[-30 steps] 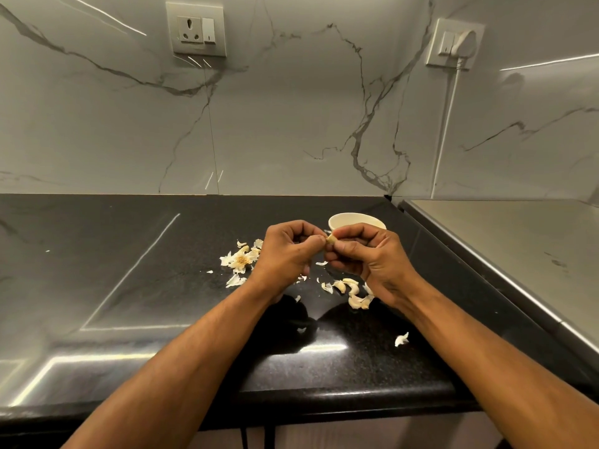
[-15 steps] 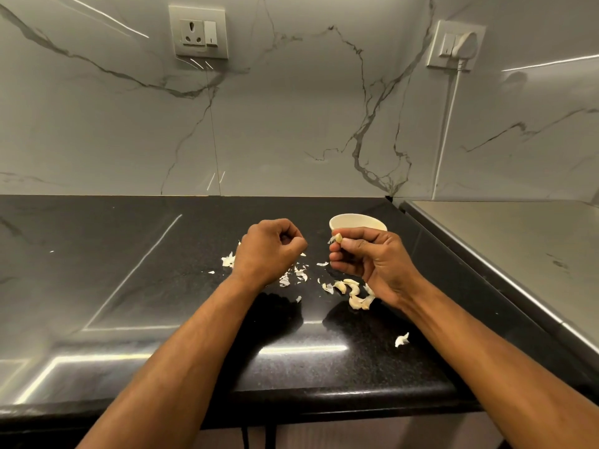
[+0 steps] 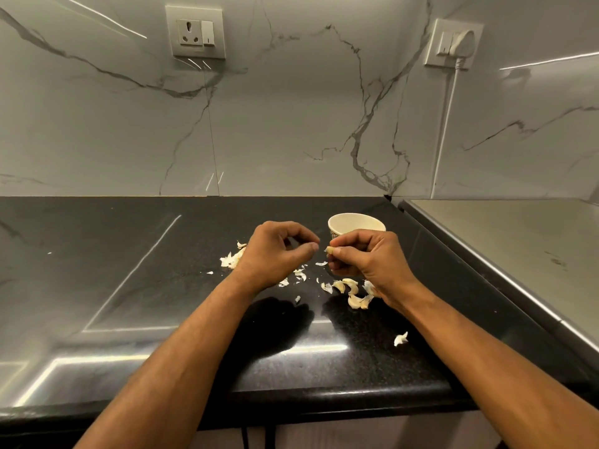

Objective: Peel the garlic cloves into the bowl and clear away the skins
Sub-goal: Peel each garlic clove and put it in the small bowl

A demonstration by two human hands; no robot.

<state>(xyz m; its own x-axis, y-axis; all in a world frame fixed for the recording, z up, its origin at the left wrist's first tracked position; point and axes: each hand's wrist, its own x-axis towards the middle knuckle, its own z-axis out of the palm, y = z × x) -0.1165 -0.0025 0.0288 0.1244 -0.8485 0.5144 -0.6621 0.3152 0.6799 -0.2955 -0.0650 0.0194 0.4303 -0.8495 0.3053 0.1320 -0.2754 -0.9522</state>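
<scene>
Since half a second ago the left hand [image 3: 275, 251] has swung back toward the right hand [image 3: 366, 257], so the two now sit just apart in front of the bowl [image 3: 356, 223]. The left fingers are curled, thumb and forefinger drawn narrow together; whether they pinch a scrap of skin cannot be told. The right hand pinches a garlic clove [image 3: 329, 249] between thumb and fingertips, held just left of the bowl and below its rim. The bowl is a small cream cup; its inside is hidden from this angle, so its contents cannot be told. More garlic cloves [image 3: 351, 291] lie on the counter in front of the bowl, partly under the right wrist. Loose skins [image 3: 231, 258] lie left of the bowl behind the left hand, and one stray skin [image 3: 401, 338] lies nearer the counter's front edge. The counter [image 3: 129, 286] is glossy black stone; right of the bowl runs a steel surface [image 3: 505, 241]. Behind the bowl rises a white marble wall [image 3: 291, 124] with a socket [image 3: 195, 32] and a plugged-in white cord [image 3: 445, 124].
</scene>
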